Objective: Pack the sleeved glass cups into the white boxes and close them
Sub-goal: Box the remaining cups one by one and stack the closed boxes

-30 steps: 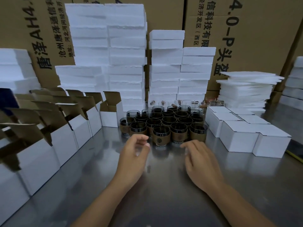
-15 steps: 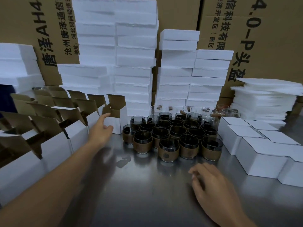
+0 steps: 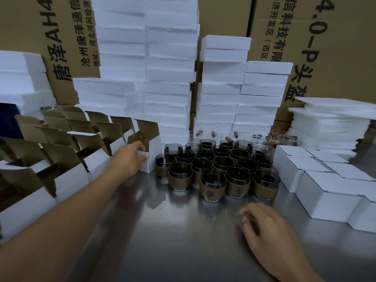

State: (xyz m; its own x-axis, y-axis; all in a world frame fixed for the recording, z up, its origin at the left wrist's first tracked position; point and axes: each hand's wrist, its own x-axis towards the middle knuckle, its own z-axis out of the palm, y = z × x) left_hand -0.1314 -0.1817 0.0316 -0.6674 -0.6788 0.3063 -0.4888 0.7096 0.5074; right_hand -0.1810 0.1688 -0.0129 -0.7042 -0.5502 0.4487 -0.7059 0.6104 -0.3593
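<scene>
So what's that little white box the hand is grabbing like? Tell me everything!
The open white box is small, card by its look, white outside and brown inside. Its lid flap stands up at the back, a side flap open too. It stands upright on the shiny metal table, at the end of the row of open boxes, right beside the sleeved cups. The left hand grips its near top edge.

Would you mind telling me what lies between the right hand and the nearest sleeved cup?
Only bare steel table lies between the right hand and that cup, as the head view shows.
</scene>
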